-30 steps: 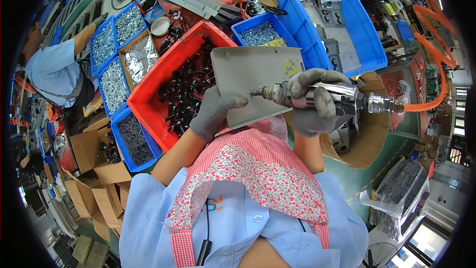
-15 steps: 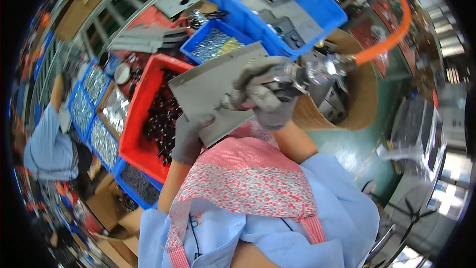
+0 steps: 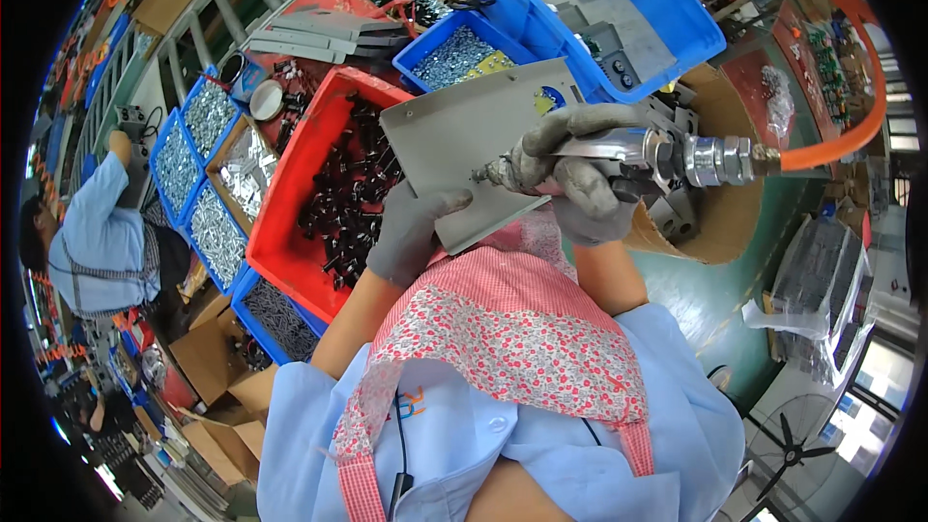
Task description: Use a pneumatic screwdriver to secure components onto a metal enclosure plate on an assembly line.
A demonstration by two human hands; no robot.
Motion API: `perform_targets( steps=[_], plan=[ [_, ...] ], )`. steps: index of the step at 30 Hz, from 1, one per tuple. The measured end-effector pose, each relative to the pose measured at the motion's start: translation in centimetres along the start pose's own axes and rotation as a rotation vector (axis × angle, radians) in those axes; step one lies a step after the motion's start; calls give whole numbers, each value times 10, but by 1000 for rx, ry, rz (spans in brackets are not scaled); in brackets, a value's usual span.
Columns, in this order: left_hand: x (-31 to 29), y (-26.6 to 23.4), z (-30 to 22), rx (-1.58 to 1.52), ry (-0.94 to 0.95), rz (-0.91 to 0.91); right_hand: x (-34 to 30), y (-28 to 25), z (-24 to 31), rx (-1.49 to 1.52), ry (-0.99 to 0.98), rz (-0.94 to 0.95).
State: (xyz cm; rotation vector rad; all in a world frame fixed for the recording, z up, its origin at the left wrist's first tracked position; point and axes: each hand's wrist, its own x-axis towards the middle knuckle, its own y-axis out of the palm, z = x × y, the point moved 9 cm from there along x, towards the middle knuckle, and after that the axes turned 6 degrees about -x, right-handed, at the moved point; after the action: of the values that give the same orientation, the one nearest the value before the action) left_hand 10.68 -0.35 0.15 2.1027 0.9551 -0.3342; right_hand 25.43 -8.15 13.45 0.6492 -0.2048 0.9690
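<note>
My left hand, in a grey glove, grips the lower left edge of a grey bent sheet-metal panel, thumb across its face. The panel is tilted above the bins, with a round opening near its upper right corner. My gloved right hand is wrapped round a shiny pneumatic screwdriver, held nearly level. An orange air hose runs from its rear end. The driver's tip is over the panel's face near my left thumb; whether they touch, I cannot tell.
A red bin of dark screws stands left of the panel. Beyond it are a small blue bin of silvery fasteners and a large blue crate with metal parts. A cardboard box stands right. Another person works at far left.
The whole scene has shifted right in the picture and looks sharper. The screwdriver lies more level, and the panel's round opening has come into sight. Both hands keep their grips.
</note>
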Motion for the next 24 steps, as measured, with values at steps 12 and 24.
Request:
perform_targets(
  steps=[12, 24],
  plan=[
    [-2, -14, 23, -178, -94, 26, 7, 27, -2, 1, -59, 247],
    [0, -17, 25, -181, -145, -71, 2, 29, -7, -191, -12, 288]
  ],
)
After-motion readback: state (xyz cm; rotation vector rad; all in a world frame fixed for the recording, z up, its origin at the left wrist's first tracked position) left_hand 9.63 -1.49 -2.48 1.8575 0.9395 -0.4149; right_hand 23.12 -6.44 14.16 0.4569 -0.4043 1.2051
